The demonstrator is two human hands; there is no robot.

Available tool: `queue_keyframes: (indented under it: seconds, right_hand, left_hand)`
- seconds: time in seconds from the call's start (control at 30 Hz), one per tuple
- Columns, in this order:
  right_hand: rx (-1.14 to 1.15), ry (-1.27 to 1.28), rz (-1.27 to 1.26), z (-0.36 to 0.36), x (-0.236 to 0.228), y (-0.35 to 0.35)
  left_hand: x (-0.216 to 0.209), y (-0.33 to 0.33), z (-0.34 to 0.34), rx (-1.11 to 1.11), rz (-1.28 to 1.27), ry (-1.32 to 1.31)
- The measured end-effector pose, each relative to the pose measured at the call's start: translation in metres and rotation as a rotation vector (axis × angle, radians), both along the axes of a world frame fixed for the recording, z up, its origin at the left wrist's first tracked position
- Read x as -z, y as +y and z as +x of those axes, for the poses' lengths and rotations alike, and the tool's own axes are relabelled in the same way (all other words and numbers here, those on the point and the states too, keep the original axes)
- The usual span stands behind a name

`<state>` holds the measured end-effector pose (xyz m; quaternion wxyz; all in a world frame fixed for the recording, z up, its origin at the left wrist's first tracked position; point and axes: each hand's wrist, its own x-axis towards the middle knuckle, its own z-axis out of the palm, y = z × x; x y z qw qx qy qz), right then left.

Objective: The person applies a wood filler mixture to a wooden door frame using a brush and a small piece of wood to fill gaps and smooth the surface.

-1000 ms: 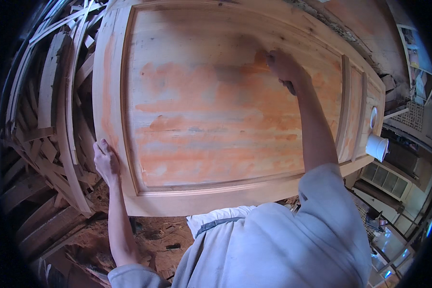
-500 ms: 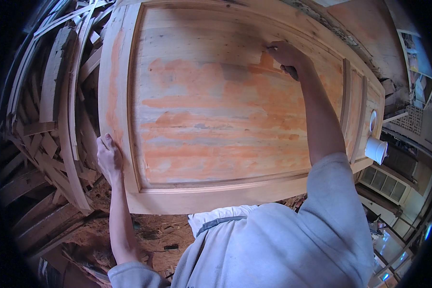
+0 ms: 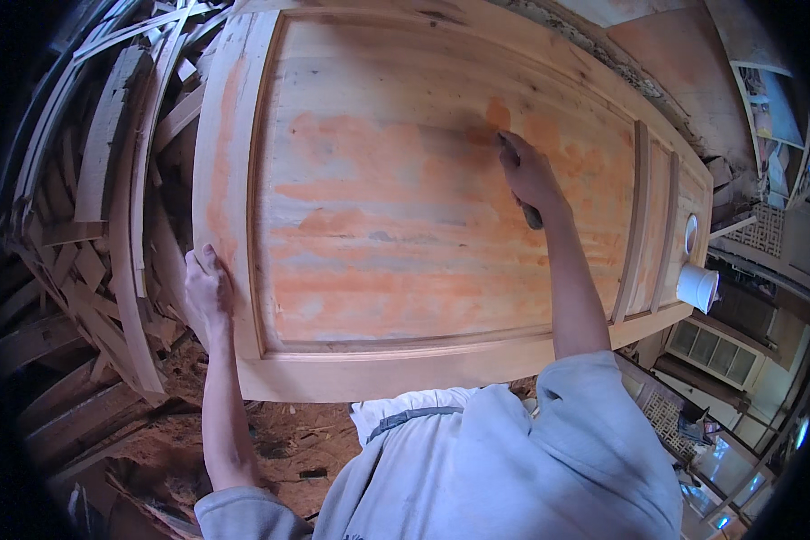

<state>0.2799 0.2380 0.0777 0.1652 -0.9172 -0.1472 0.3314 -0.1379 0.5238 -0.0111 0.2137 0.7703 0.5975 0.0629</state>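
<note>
A large wooden door (image 3: 405, 364) with framed panels lies in front of me, its main panel smeared with orange filler (image 3: 351, 288). My left hand (image 3: 209, 292) grips the door's left edge, thumb on top, the other fingers partly hidden. Over the right half of the panel, my right hand (image 3: 533, 180) is closed around what looks like a putty knife (image 3: 533, 217). Its dark handle end sticks out below the palm, and its front tip is near the panel surface, in shadow. An orange patch (image 3: 498, 113) lies just beyond that tip.
On the door's right end are a white tub (image 3: 697, 287) and a round white-rimmed object (image 3: 690, 234). Scrap boards and offcuts (image 3: 108, 144) are heaped along the left. Wood debris covers the floor (image 3: 288, 441) below. A glazed frame (image 3: 715, 351) stands at the right.
My right hand has drawn the tool toward me and slightly left across the panel. My left hand still holds the edge, and the view has shifted a little.
</note>
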Motion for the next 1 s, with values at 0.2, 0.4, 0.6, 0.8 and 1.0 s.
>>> queue_keyframes:
  seconds: [0.2,0.4,0.6,0.8,1.0]
  right_hand:
    - [-0.033,-0.238,0.153,0.037,0.038,0.029]
    - [-0.044,-0.356,-0.005,0.011,0.067,0.010]
    - [-0.146,-0.419,0.024,-0.016,0.063,-0.021]
    - [-0.010,-0.068,0.005,0.057,0.008,0.024]
    - [-0.227,-0.075,-0.166,0.103,0.016,0.043]
  left_hand:
    - [0.006,0.000,-0.004,0.006,0.004,-0.028]
    - [-0.004,-0.003,0.005,-0.015,-0.017,0.001]
    - [-0.002,-0.002,-0.001,-0.017,0.006,0.011]
    - [0.002,0.000,-0.005,-0.017,0.001,-0.011]
    - [-0.008,-0.002,0.006,-0.014,-0.040,-0.024]
